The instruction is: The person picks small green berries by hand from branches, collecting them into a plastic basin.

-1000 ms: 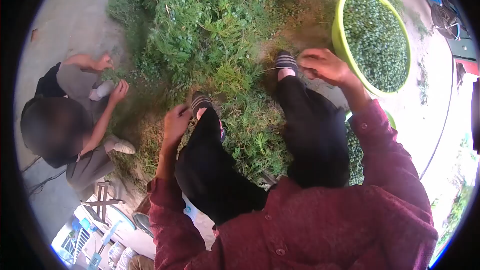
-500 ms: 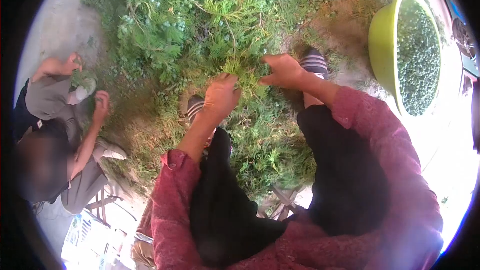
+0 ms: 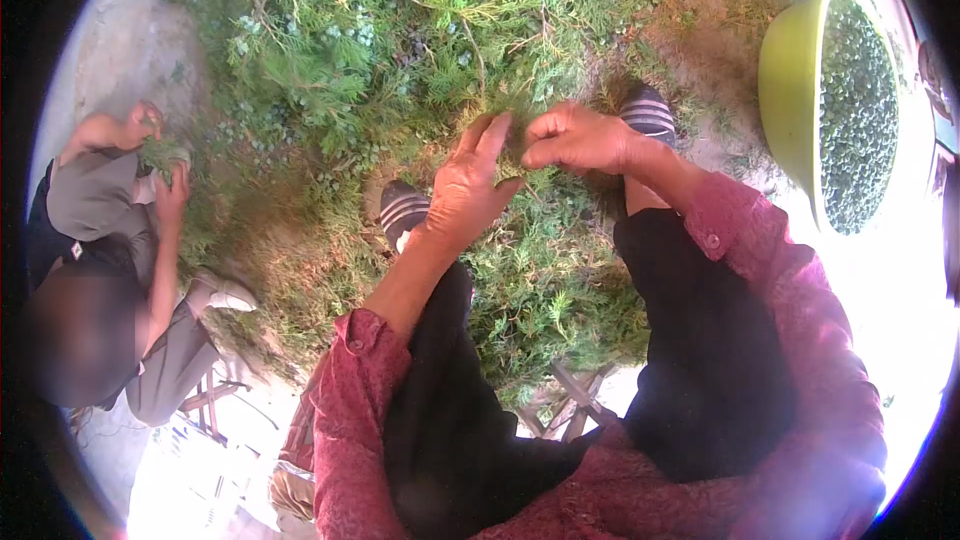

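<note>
A deep heap of green conifer branches (image 3: 340, 70), dotted with small pale blue-green cones (image 3: 350, 30), spreads in front of me and between my feet. My left hand (image 3: 472, 177) hovers over it, its fingers stretched out and the thumb apart, holding nothing that I can see. Close by on the right, without touching it, my right hand (image 3: 582, 140) has its fingers curled into a pinch. Whatever may be between those fingertips is hidden. Leafy sprigs (image 3: 545, 190) show just below the two hands.
A yellow-green tub (image 3: 790, 90) full of small green pieces (image 3: 858, 120) stands at the right. On the left sits another person (image 3: 95, 210), holding a green sprig (image 3: 168, 153). My striped shoes (image 3: 648, 112) rest among the branches. Crossed wooden stool legs (image 3: 575, 395) show below me.
My left hand has moved slightly right and up, its fingers straightening. My right hand has gone from spread thumb and fingers to a pinch. The other person's hands have come together at the sprig.
</note>
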Action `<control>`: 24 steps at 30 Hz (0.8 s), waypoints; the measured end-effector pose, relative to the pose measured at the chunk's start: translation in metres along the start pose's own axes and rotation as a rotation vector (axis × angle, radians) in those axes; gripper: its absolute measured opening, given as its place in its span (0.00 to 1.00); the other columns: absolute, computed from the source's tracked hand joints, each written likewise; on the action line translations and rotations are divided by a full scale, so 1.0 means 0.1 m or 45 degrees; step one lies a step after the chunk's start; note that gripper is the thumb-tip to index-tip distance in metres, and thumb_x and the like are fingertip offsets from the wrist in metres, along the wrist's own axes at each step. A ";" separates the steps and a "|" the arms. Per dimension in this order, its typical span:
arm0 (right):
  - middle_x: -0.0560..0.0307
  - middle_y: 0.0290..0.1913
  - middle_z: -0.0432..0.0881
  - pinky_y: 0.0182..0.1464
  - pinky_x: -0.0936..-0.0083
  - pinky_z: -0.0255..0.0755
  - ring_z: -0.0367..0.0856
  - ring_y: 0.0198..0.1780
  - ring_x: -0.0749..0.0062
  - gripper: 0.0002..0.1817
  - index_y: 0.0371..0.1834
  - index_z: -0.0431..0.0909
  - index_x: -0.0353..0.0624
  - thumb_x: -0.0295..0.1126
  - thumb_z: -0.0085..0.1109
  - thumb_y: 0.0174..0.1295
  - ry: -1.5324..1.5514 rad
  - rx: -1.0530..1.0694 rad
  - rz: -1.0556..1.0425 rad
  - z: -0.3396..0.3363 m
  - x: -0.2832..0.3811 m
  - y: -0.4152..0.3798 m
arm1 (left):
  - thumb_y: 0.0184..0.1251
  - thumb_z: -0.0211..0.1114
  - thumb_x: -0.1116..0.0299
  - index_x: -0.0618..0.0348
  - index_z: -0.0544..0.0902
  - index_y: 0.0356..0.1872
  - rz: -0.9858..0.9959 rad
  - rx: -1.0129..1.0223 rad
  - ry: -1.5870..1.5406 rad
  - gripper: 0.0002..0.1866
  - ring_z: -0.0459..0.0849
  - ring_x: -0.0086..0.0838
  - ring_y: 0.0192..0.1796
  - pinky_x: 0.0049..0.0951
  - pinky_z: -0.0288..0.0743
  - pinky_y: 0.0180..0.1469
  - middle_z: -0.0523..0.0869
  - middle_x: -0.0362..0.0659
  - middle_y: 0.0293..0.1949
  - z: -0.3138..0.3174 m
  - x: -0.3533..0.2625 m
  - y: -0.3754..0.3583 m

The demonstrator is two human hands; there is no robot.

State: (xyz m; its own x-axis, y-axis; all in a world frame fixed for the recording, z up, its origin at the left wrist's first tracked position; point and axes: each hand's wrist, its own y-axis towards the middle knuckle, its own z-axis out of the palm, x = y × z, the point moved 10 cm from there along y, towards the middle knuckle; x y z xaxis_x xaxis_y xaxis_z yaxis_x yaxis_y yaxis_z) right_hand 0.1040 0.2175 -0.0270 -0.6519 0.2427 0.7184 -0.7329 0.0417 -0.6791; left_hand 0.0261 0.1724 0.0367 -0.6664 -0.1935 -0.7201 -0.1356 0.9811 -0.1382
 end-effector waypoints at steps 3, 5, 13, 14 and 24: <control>0.71 0.16 0.66 0.21 0.84 0.57 0.62 0.20 0.89 0.09 0.22 0.74 0.40 0.34 0.57 0.52 0.061 0.094 -0.055 0.21 0.14 -0.01 | 0.44 0.66 0.75 0.60 0.69 0.52 0.027 0.019 -0.052 0.28 0.76 0.48 0.46 0.38 0.73 0.47 0.74 0.53 0.49 0.04 -0.01 0.04; 0.71 0.15 0.66 0.21 0.83 0.57 0.62 0.20 0.89 0.09 0.22 0.74 0.41 0.35 0.57 0.52 -0.217 0.126 -0.159 0.32 0.25 0.02 | 0.45 0.64 0.78 0.60 0.74 0.45 0.065 0.049 -0.240 0.21 0.78 0.46 0.44 0.37 0.73 0.42 0.77 0.52 0.43 0.10 0.11 0.00; 0.62 0.19 0.71 0.26 0.80 0.64 0.68 0.22 0.79 0.22 0.36 0.78 0.43 0.51 0.60 0.50 0.013 -0.867 0.206 -0.94 -0.26 -0.20 | 0.54 0.59 0.75 0.64 0.78 0.32 -0.244 -0.095 -0.317 0.05 0.80 0.39 0.31 0.30 0.73 0.35 0.79 0.50 0.30 -0.02 0.56 -0.18; 0.62 0.19 0.71 0.26 0.80 0.64 0.68 0.22 0.79 0.22 0.36 0.78 0.43 0.51 0.60 0.50 0.016 -0.874 0.208 -1.04 -0.34 -0.11 | 0.54 0.59 0.75 0.64 0.78 0.32 -0.237 -0.091 -0.319 0.05 0.80 0.39 0.31 0.30 0.73 0.35 0.79 0.50 0.30 -0.01 0.54 -0.18; 0.56 0.18 0.74 0.24 0.75 0.65 0.69 0.20 0.76 0.10 0.24 0.76 0.38 0.35 0.58 0.50 -0.660 -0.574 -0.523 -0.58 0.50 0.00 | 0.60 0.61 0.65 0.65 0.76 0.44 -0.432 -0.136 -0.566 0.16 0.77 0.23 0.37 0.23 0.73 0.40 0.80 0.43 0.38 -0.11 0.30 0.03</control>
State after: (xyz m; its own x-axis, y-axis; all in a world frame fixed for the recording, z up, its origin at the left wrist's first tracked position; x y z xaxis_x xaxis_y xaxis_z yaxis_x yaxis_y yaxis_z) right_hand 0.0830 0.2863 0.0005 -0.4358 -0.3535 0.8277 -0.8568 0.4445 -0.2613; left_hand -0.0025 0.1698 0.0224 -0.2032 -0.4539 -0.8676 -0.3772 0.8539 -0.3585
